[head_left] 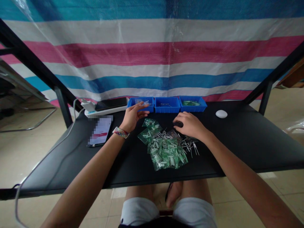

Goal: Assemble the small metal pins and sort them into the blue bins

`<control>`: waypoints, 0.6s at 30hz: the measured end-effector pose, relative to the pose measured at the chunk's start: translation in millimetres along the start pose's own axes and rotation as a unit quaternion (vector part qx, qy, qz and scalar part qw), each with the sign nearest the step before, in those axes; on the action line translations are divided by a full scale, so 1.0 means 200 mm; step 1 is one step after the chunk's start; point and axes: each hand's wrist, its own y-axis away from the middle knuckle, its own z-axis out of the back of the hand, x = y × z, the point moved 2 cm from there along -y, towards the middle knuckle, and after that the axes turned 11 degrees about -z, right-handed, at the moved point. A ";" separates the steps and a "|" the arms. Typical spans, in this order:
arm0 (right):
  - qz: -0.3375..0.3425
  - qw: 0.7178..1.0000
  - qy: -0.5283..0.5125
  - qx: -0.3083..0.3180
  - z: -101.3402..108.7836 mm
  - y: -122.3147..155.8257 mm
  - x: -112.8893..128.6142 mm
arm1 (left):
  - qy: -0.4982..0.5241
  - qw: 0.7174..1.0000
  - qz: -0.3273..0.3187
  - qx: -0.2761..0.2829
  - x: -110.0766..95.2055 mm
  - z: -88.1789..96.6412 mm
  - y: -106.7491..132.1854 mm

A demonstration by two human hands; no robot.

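Note:
My left hand (134, 116) is at the front edge of the left blue bin (129, 104), its fingers stretched out and apart, with clear plastic (140, 101) in the bin behind them. My right hand (188, 123) hovers by the upper right of a pile, fingers curled inward; anything inside them is hidden. Small green-printed plastic packets (166, 153) with white pieces inside make up most of the pile. Loose thin metal pins (190, 146) lie along its right side, beside a few brownish packets (175, 135).
The middle blue bin (167, 110) holds a few metal pins, the right blue bin (193, 108) green packets. A phone (101, 131) lies at left below a white power strip (106, 111) carrying a dark phone (111, 103). A white oval object (221, 114) sits at right.

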 end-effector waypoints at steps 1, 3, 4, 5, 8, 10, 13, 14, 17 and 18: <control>0.004 1.000 -0.007 0.005 0.00 0.00 0.00 | -0.005 1.000 0.006 0.015 0.00 0.01 0.00; 0.010 0.999 -0.033 0.014 -0.01 0.00 -0.01 | -0.024 0.999 0.009 0.037 0.01 0.01 0.00; 0.011 0.998 -0.051 0.020 -0.01 0.00 -0.02 | -0.034 0.998 0.008 0.046 0.02 0.00 0.01; 0.012 0.997 -0.068 0.027 -0.01 -0.01 -0.03 | -0.045 0.998 0.007 0.053 0.03 -0.01 0.01; 0.011 0.995 -0.092 0.037 -0.02 -0.01 -0.04 | -0.073 0.994 -0.001 0.076 0.05 -0.04 0.04; 0.011 0.996 -0.087 0.025 -0.02 -0.01 -0.04 | -0.087 0.992 -0.011 0.093 0.06 -0.06 0.05; 0.004 0.992 -0.123 -0.020 -0.02 -0.01 -0.03 | -0.108 0.986 -0.034 0.124 0.07 -0.09 0.07; -0.006 0.986 -0.166 -0.036 -0.02 -0.02 -0.02 | -0.119 0.982 -0.044 0.141 0.06 -0.10 0.08; -0.064 0.927 -0.368 -0.041 -0.05 -0.02 0.00 | -0.150 0.965 -0.074 0.203 0.05 -0.15 0.13; -0.086 0.896 -0.434 -0.027 -0.06 -0.02 0.01 | -0.160 0.958 -0.079 0.223 0.04 -0.17 0.15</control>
